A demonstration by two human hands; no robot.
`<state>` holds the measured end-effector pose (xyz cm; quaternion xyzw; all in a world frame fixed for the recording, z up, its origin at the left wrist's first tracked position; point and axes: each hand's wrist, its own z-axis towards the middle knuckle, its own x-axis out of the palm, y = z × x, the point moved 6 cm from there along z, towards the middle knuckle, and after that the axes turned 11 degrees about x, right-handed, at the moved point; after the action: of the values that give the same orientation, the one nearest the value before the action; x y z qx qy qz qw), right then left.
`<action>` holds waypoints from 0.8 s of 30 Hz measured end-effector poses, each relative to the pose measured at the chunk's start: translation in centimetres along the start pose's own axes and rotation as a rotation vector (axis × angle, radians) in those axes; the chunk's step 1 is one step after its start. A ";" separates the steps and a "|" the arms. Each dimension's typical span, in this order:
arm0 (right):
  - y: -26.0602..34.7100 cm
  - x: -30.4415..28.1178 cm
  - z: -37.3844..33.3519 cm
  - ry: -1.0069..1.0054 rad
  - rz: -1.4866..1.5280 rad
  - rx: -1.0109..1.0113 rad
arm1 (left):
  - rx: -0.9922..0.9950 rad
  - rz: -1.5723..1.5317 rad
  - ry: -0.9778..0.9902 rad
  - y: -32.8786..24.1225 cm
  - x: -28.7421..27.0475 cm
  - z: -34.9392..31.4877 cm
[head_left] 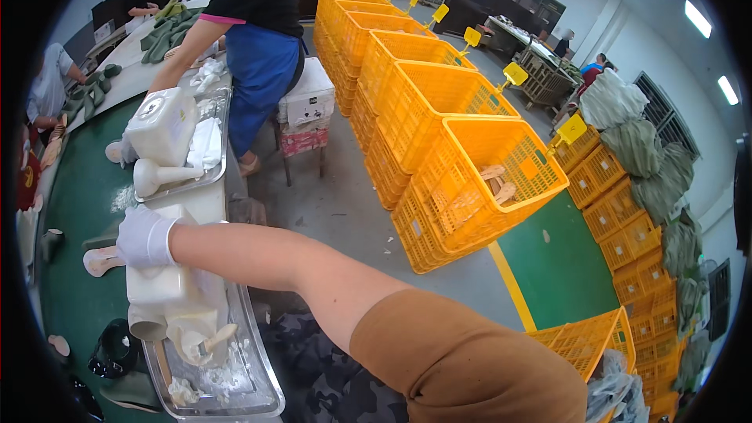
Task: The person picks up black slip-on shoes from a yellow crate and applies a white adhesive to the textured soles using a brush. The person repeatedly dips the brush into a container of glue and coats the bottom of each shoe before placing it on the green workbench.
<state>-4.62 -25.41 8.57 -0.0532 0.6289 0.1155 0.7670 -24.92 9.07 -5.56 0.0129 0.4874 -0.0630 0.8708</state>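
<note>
in the head view, i see the right hand [145,236], in a white glove, stretched out over a white plastic jug [160,291] that sits in a clear tray [251,352]. the fingertips are hidden from me, so i cannot tell whether the fingers are apart, together or clamped. a beige insole [102,261] shows just beside the glove, over the green conveyor belt [78,180]; i cannot make out whether the two touch. the left hand is outside my view, so i cannot tell its fingers.

in the tray i also find a brush [223,334] leaning in a white cup [188,347], among whitish smears. a black shoe [115,348] lies on the belt beside the tray. farther along, a second white jug [164,124] sits in another tray [225,137], and a co-worker [262,55] in a blue apron reaches an arm across toward the belt. right of them i see yellow-orange crates [439,211] in stacked rows; the nearest open one holds beige pieces [498,186].
</note>
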 end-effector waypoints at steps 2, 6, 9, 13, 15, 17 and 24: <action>-0.1 0.2 0.1 -0.009 0.011 0.005 | 0.021 -0.015 -0.018 -0.2 0.0 0.1; -0.5 0.9 0.4 -0.007 0.028 0.012 | 0.056 -0.001 0.008 0.0 0.6 0.3; -0.2 0.8 0.4 0.007 0.019 -0.007 | 0.058 0.018 0.004 0.6 1.0 -0.2; -0.1 0.7 0.3 0.022 0.024 0.000 | 0.055 0.027 0.011 0.7 1.2 -0.4; -0.3 0.7 0.2 0.023 0.027 0.005 | 0.054 0.027 0.019 0.5 1.1 -0.3; -0.3 0.8 0.3 0.017 0.030 0.004 | 0.018 0.025 0.049 0.3 0.8 -0.1; -0.3 1.0 0.6 0.009 0.019 -0.013 | 0.192 0.053 -0.055 -0.7 0.2 0.3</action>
<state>-3.75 -25.47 7.71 -0.0529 0.6320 0.1265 0.7627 -24.67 8.34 -5.60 0.1074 0.4547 -0.0866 0.8799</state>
